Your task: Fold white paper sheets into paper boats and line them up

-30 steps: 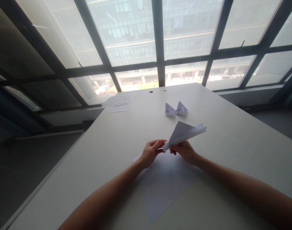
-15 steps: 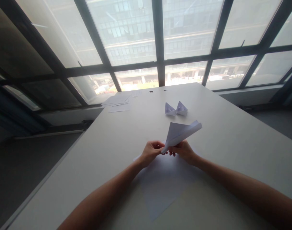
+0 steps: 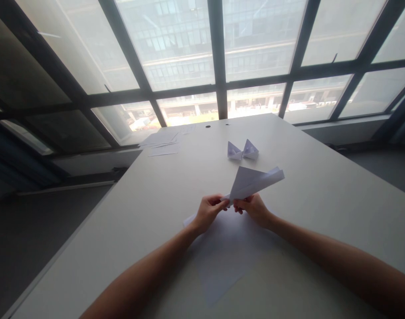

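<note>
A folded sheet of white paper [image 3: 252,184] is held up above the table between my two hands, its wide end pointing up and to the right. My left hand [image 3: 209,210] pinches the narrow lower-left tip between thumb and fingers. Close beside it, my right hand [image 3: 253,208] grips the lower edge, with the paper hiding part of its fingers. Beneath my hands a flat white sheet of paper [image 3: 222,261] lies on the table, partly covered by my left forearm.
Two folded paper boats [image 3: 234,151] stand side by side beyond my hands on the white table [image 3: 305,177]. Several loose paper sheets [image 3: 164,144] lie at the far left edge. A dark round hole [image 3: 208,126] sits near the far end, before the windows.
The folded paper has tilted slightly, its wide end shifting right. My left thumb and fingers have closed over its narrow tip, which bends a little to the left. The view has moved slightly.
</note>
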The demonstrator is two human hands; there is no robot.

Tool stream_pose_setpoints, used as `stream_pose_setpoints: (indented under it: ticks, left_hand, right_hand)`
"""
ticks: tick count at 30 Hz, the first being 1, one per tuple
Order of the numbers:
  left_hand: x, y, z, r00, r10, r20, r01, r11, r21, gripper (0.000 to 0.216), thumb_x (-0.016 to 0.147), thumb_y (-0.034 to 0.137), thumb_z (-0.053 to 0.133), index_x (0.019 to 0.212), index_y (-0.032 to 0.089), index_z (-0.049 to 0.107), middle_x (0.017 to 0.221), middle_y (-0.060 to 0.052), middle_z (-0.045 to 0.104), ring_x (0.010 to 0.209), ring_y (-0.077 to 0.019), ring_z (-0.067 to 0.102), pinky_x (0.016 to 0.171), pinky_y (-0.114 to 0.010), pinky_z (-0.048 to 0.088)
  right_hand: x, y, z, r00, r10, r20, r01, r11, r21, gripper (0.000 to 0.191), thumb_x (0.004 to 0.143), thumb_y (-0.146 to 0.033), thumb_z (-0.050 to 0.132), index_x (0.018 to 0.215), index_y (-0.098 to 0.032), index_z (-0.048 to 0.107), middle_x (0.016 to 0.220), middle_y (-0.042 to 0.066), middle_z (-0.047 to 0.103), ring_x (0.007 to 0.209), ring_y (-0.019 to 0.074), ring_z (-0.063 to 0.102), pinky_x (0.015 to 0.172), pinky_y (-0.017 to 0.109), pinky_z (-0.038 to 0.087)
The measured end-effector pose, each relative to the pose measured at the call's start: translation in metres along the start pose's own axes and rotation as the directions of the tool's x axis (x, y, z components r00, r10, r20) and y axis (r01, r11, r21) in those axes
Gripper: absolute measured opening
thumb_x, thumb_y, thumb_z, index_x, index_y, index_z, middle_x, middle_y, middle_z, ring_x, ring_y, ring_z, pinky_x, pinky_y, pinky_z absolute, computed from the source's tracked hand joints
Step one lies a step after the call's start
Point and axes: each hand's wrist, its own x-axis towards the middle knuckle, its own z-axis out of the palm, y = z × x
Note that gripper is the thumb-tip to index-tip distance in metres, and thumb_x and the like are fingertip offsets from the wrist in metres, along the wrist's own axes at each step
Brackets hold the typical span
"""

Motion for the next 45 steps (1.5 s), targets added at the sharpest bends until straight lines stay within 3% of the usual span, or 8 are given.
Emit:
stream_pose_setpoints:
  ticks: [7,11,18,22,27,32,37,45]
  left_hand:
    - [0.001,-0.004,-0.001,0.99,-0.113,0.082,0.132,0.948,-0.288,0.035,0.083,0.046,0.069,0.087,0.011,0.069,0.082,-0.009,0.068,0.075,-0.0162,0.061,0.069,-0.027,0.045]
    - [0.005,-0.006,0.003,0.993,-0.12,0.002,0.111,0.912,-0.395,0.037,0.078,0.044,0.076,0.101,0.023,0.056,0.083,0.0,0.064,0.07,-0.0123,0.06,0.065,-0.024,0.046]
    - [0.012,-0.014,0.009,0.951,0.114,-0.287,-0.14,0.988,-0.072,0.029,0.078,0.042,0.076,0.091,0.017,0.069,0.09,-0.004,0.068,0.068,-0.014,0.063,0.066,-0.029,0.054]
    - [0.011,-0.012,0.011,0.957,0.158,-0.243,-0.165,0.986,-0.008,0.026,0.081,0.041,0.073,0.093,0.018,0.077,0.112,-0.009,0.065,0.087,-0.0187,0.065,0.071,-0.029,0.056]
    - [0.01,-0.008,0.011,0.976,0.132,-0.171,-0.124,0.99,0.061,0.029,0.078,0.035,0.077,0.103,0.019,0.077,0.092,-0.006,0.07,0.082,-0.0195,0.065,0.072,-0.03,0.054]
    - [0.009,-0.004,0.012,0.978,0.075,-0.195,-0.059,0.994,0.087,0.024,0.079,0.035,0.076,0.092,0.015,0.079,0.083,-0.006,0.074,0.077,-0.0198,0.065,0.071,-0.029,0.051]
    - [0.006,0.001,0.014,0.994,0.021,-0.106,-0.014,0.998,0.058,0.027,0.082,0.039,0.072,0.084,0.012,0.078,0.076,-0.007,0.073,0.073,-0.0198,0.065,0.071,-0.029,0.049]
    - [0.008,-0.002,0.01,0.983,0.026,-0.181,0.004,0.987,0.163,0.03,0.08,0.042,0.073,0.077,0.012,0.076,0.072,-0.007,0.072,0.069,-0.019,0.063,0.066,-0.028,0.047]
  right_hand:
    - [0.003,-0.002,0.005,0.999,-0.027,0.023,0.026,0.999,0.044,0.018,0.073,-0.032,0.074,0.069,-0.016,0.069,0.056,-0.002,0.059,0.047,0.0094,0.046,0.046,0.024,0.036]
    - [0.006,-0.004,0.011,0.998,-0.038,-0.04,0.039,0.999,0.014,0.017,0.073,-0.029,0.073,0.064,-0.016,0.066,0.05,-0.004,0.055,0.045,0.009,0.044,0.045,0.024,0.035]
    - [0.01,-0.003,0.016,0.985,-0.074,-0.158,0.077,0.997,0.009,0.018,0.07,-0.032,0.075,0.063,-0.017,0.067,0.049,-0.002,0.057,0.045,0.011,0.049,0.043,0.024,0.039]
    - [0.007,-0.006,0.018,0.971,-0.078,-0.227,0.085,0.996,0.019,0.017,0.07,-0.031,0.076,0.065,-0.017,0.068,0.05,-0.002,0.058,0.045,0.0111,0.05,0.043,0.024,0.039]
    - [0.006,-0.005,0.02,0.963,-0.056,-0.265,0.062,0.998,0.016,0.017,0.07,-0.027,0.075,0.06,-0.016,0.067,0.048,-0.001,0.059,0.043,0.0105,0.05,0.042,0.023,0.039]
    - [0.006,0.0,0.016,0.965,-0.042,-0.259,0.044,0.999,0.001,0.016,0.07,-0.028,0.075,0.063,-0.015,0.069,0.05,0.0,0.06,0.044,0.0113,0.052,0.042,0.024,0.041]
    - [0.005,0.004,0.012,0.98,-0.065,-0.19,0.064,0.998,-0.014,0.016,0.072,-0.03,0.075,0.069,-0.015,0.071,0.053,0.0,0.062,0.046,0.012,0.054,0.044,0.025,0.043]
    - [0.003,0.0,0.012,0.982,-0.1,-0.162,0.097,0.995,-0.026,0.019,0.077,-0.032,0.074,0.068,-0.016,0.07,0.056,0.001,0.063,0.049,0.0129,0.055,0.046,0.025,0.045]
